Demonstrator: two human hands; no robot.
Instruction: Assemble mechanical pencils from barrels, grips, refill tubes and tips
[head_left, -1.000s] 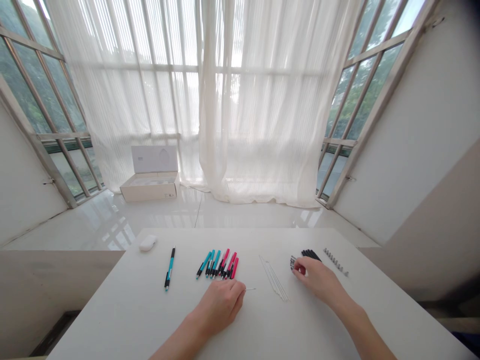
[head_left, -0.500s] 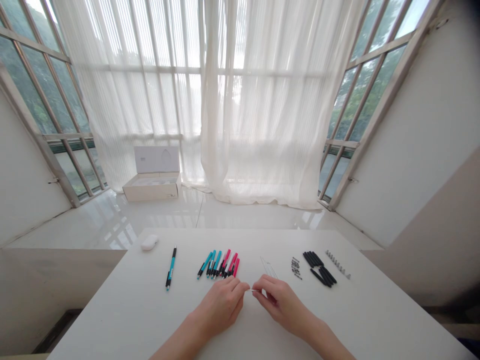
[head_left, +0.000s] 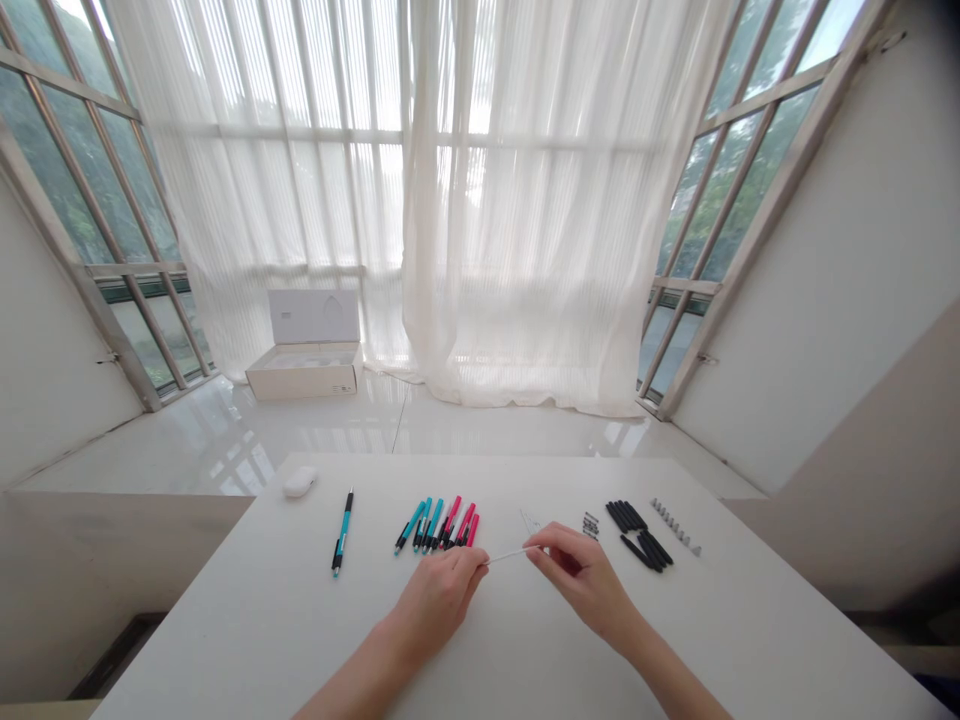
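Head view shows the right hand (head_left: 581,575) now farther from the left hand (head_left: 442,595), fingertips of both pinched on the thin white rod (head_left: 508,555) spanning between them, apparently steadying each end.

Single head-worn view from above the near side of the table (head_left: 510,670), facing forward and down. The left hand (head_left: 444,592) and right hand (head_left: 577,577) are close, over the table; the curtain (head_left: 525,260) is farther, beyond the table's far edge.
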